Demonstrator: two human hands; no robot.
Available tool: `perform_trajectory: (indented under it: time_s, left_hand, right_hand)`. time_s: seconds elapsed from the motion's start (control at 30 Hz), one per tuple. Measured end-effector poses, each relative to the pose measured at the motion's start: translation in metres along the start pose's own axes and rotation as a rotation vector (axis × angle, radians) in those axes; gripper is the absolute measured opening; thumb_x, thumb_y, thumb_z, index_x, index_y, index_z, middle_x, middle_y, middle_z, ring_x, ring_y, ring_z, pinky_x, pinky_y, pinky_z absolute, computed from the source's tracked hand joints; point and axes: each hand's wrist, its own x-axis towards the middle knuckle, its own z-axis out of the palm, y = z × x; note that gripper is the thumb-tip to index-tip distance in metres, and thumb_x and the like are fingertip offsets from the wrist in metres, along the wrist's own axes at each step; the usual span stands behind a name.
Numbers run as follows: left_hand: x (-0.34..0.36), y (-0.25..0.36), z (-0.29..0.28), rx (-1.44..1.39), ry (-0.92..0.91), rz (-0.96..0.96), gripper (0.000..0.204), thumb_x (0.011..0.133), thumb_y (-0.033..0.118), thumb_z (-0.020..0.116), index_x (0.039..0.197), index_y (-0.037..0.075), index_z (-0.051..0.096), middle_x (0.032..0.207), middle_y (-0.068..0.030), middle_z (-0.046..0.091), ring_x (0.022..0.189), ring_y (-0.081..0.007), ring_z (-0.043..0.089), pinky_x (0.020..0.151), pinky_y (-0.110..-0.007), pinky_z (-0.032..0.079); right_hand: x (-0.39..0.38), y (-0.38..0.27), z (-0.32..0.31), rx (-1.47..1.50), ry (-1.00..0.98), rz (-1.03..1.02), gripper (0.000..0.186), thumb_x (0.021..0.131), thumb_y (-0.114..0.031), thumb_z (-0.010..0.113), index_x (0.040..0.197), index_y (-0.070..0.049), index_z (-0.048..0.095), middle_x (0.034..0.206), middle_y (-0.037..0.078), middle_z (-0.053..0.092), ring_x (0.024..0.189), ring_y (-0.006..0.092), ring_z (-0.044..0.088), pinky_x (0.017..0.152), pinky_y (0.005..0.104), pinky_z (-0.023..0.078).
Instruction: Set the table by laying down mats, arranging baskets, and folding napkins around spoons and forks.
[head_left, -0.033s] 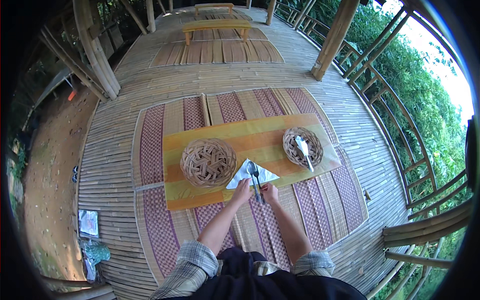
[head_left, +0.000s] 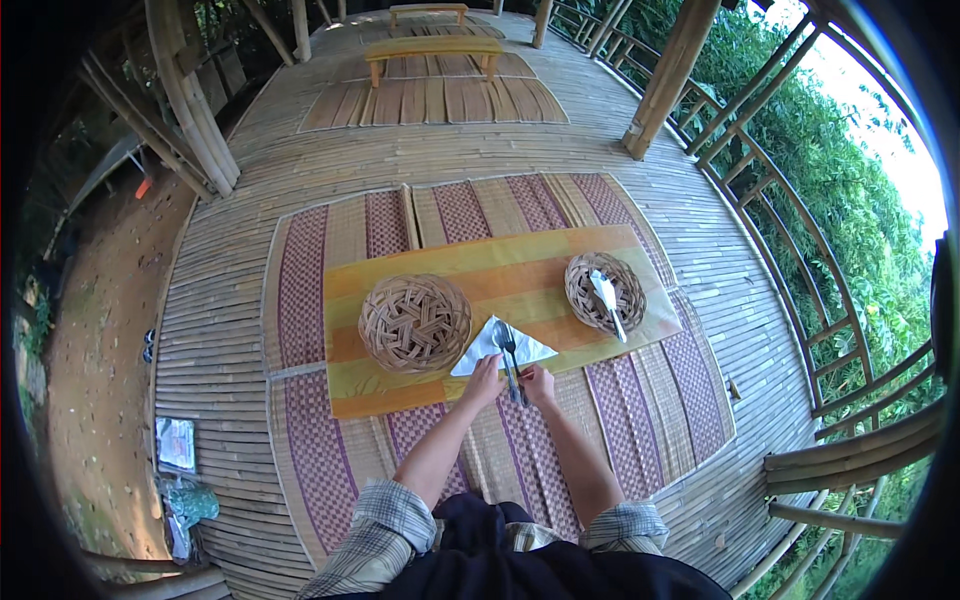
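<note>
A folded white napkin [head_left: 474, 361] lies on the near edge of a low table covered in yellow and orange striped cloth [head_left: 372, 398]. A spoon [head_left: 501, 338] and a fork [head_left: 511, 349] lie on the napkin, handles toward me. My left hand [head_left: 484, 380] is pinched at the napkin's near edge, left of the handles. My right hand [head_left: 540, 387] is closed just right of the handles; what its fingertips hold is unclear. A round woven basket [head_left: 415, 322] sits to the left; a smaller basket [head_left: 586, 306] on the right bears another white napkin [head_left: 603, 290] with cutlery.
Striped mats [head_left: 305, 468] surround the table on a bamboo floor [head_left: 215, 300]. A bamboo railing [head_left: 820, 300] and posts [head_left: 668, 80] stand to the right; a dirt drop [head_left: 110, 350] is to the left. Low benches [head_left: 432, 48] stand behind; bagged items [head_left: 185, 505] lie at lower left.
</note>
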Motion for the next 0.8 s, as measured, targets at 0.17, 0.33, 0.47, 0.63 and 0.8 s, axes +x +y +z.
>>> perform_trajectory:
  time_s: [0.17, 0.33, 0.47, 0.63, 0.8]
  left_hand:
    - [-0.001, 0.009, 0.011, 0.042, -0.025, -0.019, 0.060, 0.063, 0.007, 0.061, 0.115, 0.000, 0.033, 0.106, -0.0171, 0.044, 0.100, -0.0302, 0.041, 0.087, -0.035, 0.033]
    - [-0.006, 0.006, 0.015, 0.012, 0.044, -0.029, 0.062, 0.064, 0.003, 0.059, 0.119, 0.001, 0.028, 0.105, -0.0170, 0.043, 0.098, -0.0316, 0.041, 0.086, -0.036, 0.034]
    - [-0.007, 0.012, 0.022, -0.006, 0.069, -0.040, 0.063, 0.063, 0.000, 0.057, 0.119, 0.001, 0.030, 0.107, -0.0161, 0.043, 0.099, -0.0310, 0.040, 0.086, -0.036, 0.033]
    - [-0.008, 0.008, 0.022, 0.041, 0.072, -0.009, 0.058, 0.062, 0.000, 0.056, 0.116, 0.000, 0.035, 0.109, -0.0157, 0.042, 0.102, -0.0298, 0.038, 0.088, -0.035, 0.032]
    - [-0.006, 0.014, 0.020, 0.172, 0.044, -0.011, 0.052, 0.065, 0.003, 0.054, 0.114, 0.000, 0.040, 0.107, -0.0132, 0.043, 0.100, -0.0280, 0.039, 0.087, -0.034, 0.033]
  right_hand:
    - [0.003, 0.006, -0.001, -0.011, -0.023, -0.008, 0.015, 0.062, -0.011, 0.063, 0.072, -0.002, 0.058, 0.068, 0.013, 0.060, 0.065, 0.0242, 0.059, 0.061, 0.0320, 0.045]
    - [0.000, -0.006, 0.007, 0.063, -0.036, -0.095, 0.010, 0.064, -0.008, 0.060, 0.071, -0.001, 0.056, 0.068, 0.013, 0.059, 0.065, 0.0255, 0.058, 0.060, 0.0328, 0.045]
    - [-0.002, -0.004, 0.007, 0.084, -0.016, -0.074, 0.009, 0.065, -0.008, 0.057, 0.071, -0.001, 0.056, 0.069, 0.014, 0.059, 0.067, 0.0279, 0.058, 0.061, 0.0337, 0.045]
    - [-0.001, -0.006, 0.007, 0.050, -0.015, -0.096, 0.006, 0.066, -0.005, 0.055, 0.070, -0.001, 0.056, 0.067, 0.014, 0.058, 0.064, 0.0256, 0.058, 0.058, 0.0332, 0.044]
    - [0.002, -0.003, -0.002, -0.053, -0.105, -0.181, 0.010, 0.066, -0.008, 0.053, 0.072, -0.002, 0.057, 0.069, 0.015, 0.058, 0.066, 0.0291, 0.056, 0.060, 0.0351, 0.044]
